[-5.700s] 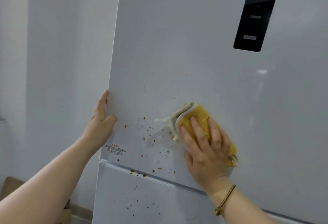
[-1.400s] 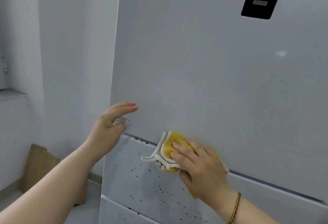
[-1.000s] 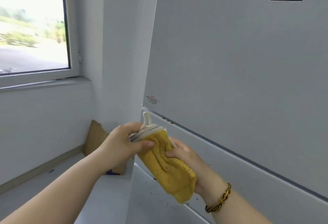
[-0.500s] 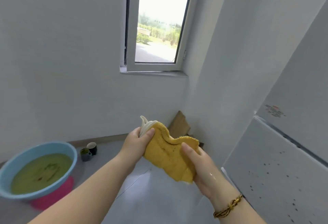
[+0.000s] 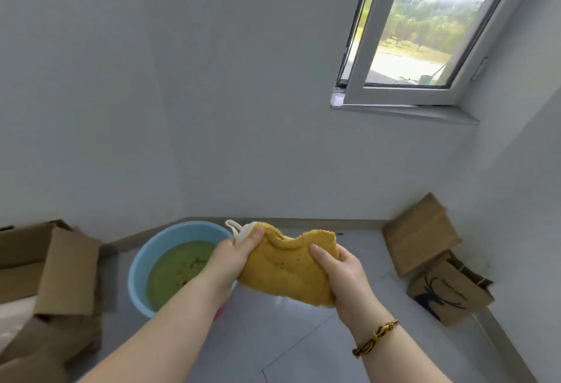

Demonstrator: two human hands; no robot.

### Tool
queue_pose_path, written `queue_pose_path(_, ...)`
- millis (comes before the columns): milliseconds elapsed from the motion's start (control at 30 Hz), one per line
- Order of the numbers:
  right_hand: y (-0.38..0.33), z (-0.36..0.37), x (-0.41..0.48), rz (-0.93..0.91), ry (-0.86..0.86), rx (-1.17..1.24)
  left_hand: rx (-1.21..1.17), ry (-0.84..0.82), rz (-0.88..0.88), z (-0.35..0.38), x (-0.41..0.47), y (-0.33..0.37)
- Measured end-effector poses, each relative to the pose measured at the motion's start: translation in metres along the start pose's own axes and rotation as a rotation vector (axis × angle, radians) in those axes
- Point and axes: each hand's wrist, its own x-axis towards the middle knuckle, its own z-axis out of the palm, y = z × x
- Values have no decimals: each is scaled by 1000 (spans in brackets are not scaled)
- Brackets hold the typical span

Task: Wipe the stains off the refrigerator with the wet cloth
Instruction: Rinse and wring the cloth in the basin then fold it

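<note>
The yellow cloth (image 5: 287, 267) with a white trim hangs stretched between both hands, dotted with small dark specks. My left hand (image 5: 233, 256) grips its left end by the white edge. My right hand (image 5: 343, 273) grips its right end, thumb on the front. The cloth is held in the air just right of a blue basin (image 5: 142, 264) of greenish water on the floor. The refrigerator is out of view.
Opened cardboard boxes (image 5: 54, 273) stand at the left by the wall. Folded cardboard (image 5: 422, 230) and a brown paper bag (image 5: 449, 291) lean in the right corner. A window (image 5: 419, 30) is up on the right. Grey tiled floor (image 5: 288, 337) lies below.
I have turned left, away from the refrigerator, which has left the view. The cloth came off the door into both hands and is now next to the basin.
</note>
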Motion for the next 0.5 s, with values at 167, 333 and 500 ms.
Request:
queue_pose_path(167, 30, 80, 89, 139, -73, -45, -89, 207, -71, -67, 74, -19)
queue_pose_path(333, 95, 149, 190, 253, -329, -226, -179, 457, -235, -136, 153, -87)
queue_pose_path(500, 201, 219, 281, 279, -402, -379, -122, 636, -279, -201, 230, -181)
